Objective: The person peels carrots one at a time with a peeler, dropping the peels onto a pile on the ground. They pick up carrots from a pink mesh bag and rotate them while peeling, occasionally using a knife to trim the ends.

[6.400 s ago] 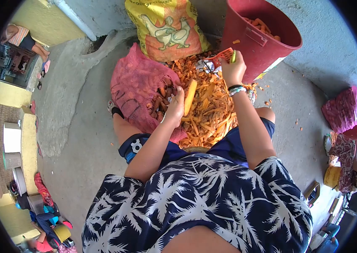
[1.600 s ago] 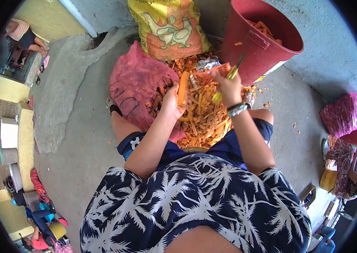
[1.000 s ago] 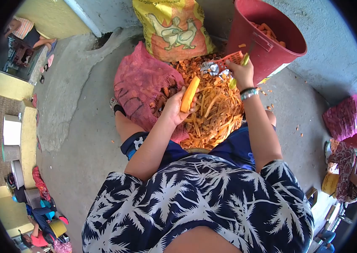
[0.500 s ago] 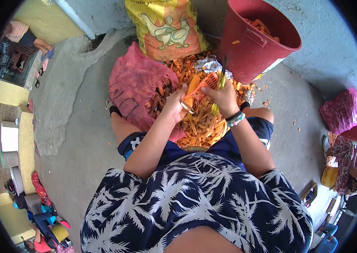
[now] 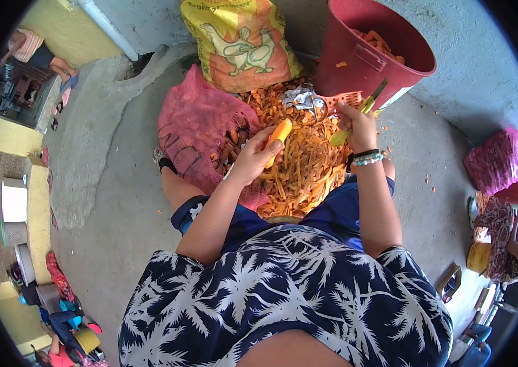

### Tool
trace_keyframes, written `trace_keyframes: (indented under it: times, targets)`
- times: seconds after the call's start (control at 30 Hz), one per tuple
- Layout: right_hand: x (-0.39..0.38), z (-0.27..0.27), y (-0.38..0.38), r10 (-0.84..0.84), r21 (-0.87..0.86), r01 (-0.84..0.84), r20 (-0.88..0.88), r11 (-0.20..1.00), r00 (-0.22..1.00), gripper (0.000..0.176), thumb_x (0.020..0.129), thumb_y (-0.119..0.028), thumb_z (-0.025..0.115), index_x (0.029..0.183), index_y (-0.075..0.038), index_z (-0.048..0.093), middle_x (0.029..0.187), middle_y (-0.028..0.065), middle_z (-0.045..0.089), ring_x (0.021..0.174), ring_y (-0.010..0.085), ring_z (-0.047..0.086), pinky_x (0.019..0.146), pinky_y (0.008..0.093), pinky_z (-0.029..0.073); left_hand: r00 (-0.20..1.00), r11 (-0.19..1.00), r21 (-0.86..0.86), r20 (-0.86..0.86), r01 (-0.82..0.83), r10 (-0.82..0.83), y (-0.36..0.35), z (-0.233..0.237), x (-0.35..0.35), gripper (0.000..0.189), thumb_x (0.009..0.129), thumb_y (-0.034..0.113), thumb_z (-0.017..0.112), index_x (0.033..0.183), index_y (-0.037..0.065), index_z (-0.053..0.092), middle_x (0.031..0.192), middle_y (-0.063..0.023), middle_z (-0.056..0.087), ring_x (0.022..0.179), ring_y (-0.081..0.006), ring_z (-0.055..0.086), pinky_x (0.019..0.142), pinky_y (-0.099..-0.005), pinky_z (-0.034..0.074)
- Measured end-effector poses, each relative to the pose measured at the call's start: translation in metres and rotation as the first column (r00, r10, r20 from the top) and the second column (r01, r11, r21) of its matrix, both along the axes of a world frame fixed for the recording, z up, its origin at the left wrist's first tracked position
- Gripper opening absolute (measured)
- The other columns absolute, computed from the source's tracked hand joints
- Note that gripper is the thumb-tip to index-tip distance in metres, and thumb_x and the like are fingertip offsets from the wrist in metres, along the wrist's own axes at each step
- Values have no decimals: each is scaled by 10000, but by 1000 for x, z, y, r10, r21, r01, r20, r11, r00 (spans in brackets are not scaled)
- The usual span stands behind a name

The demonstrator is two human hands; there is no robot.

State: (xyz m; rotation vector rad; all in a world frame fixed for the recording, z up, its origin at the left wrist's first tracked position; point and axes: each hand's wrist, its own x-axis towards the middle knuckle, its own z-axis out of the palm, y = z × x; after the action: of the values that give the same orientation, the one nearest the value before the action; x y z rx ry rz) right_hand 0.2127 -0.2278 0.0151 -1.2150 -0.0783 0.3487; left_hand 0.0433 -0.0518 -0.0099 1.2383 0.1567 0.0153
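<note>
Reckoned from the middle of the heap of peelings [image 5: 308, 164], the left hand [image 5: 251, 160] is at nine o'clock, its fingers wrapped around a bright orange carrot [image 5: 280, 136] whose far end points roughly to one o'clock. The right hand [image 5: 360, 125], at two o'clock, holds two tools together: an orange slotted peeler [image 5: 343, 101], its metal end turned towards nine o'clock, and a knife [image 5: 366, 105] with a yellow-green handle, its dark blade aimed at one o'clock. Peeler and carrot are apart, with the heap below and between them. Beaded bracelets [image 5: 367, 159] circle the right wrist. A pink mesh sack [image 5: 201, 125] slumps at ten o'clock, brownish carrots [image 5: 227, 153] showing at its opening near the left hand. At eleven o'clock stands a yellow and orange sack [image 5: 246, 52] printed with chickens, and at twelve some crumpled silvery wrapping [image 5: 298, 96] lies on the scraps. A red bucket [image 5: 356, 76] stands at one o'clock with orange carrots [image 5: 380, 43] inside. Well apart, at three o'clock, a purple sack [image 5: 497, 162] rests beyond the grey floor [image 5: 427, 214]. Other people are at the edges, one in a striped top [image 5: 28, 46] at ten o'clock.
</note>
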Motion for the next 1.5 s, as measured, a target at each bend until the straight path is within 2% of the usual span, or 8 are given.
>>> trace_keyframes:
  times: [0.37,0.47,0.83,0.97,1.1,1.2,1.37,1.5]
  targets:
    - [-27,4,11,157,-54,-157,-17,986,987,154,738,-21,666,828,-43,543,697,16,585,490,57,468,404,205,340,995,856,516,99,-24,-32,-1,5,0,404,887,239,525,1211,9,451,1048,-82,555,935,-131,529,818,-264,412]
    - [0,-32,14,-46,-491,327,500,807,865,245,669,-33,718,854,-17,557,771,48,620,662,119,570,569,257,463,994,888,456,108,-64,16,-4,1,-8,394,884,222,530,1209,12,454,1054,-81,556,941,-124,525,826,-262,405]
    - [-38,24,8,82,-11,-81,92,997,992,193,729,-24,680,843,-52,526,684,-13,544,497,51,470,403,183,339,993,822,563,116,-89,28,9,-9,-2,399,884,235,527,1197,-3,462,1035,-90,568,936,-125,529,839,-266,402]
    - [1,-18,12,-81,-385,413,642,825,762,278,678,-32,703,911,-6,553,787,74,638,682,148,611,577,251,471,991,853,522,118,-7,-64,3,12,-8,388,874,199,545,1183,-22,469,1038,-112,569,941,-150,538,847,-287,406]
    - [36,-47,-22,-124,-602,473,528,644,840,310,627,-69,732,888,-10,576,784,109,646,707,198,626,648,312,487,984,872,488,164,-25,-63,10,20,-11,397,835,146,586,1185,-4,473,1001,-128,574,914,-196,558,831,-292,418]
    - [20,-65,-24,-41,-686,409,485,601,874,338,607,-90,746,887,-12,573,777,116,641,705,218,624,646,321,483,979,496,855,198,-153,-40,23,17,-18,452,725,51,632,1157,42,502,919,-121,566,835,-235,568,774,-272,436]
    - [4,-142,-27,18,-594,270,432,758,902,434,587,-151,764,930,17,558,804,141,630,761,224,617,681,315,467,987,710,686,126,-161,101,36,16,-14,469,683,17,670,1126,45,517,947,-75,576,873,-178,563,776,-261,435]
    - [-19,-109,-18,30,-496,95,238,863,971,374,661,-79,723,970,25,540,810,73,626,781,179,602,686,287,466,973,979,46,122,-201,194,36,9,-11,385,738,89,670,1092,47,526,961,-32,550,898,-148,551,808,-270,435]
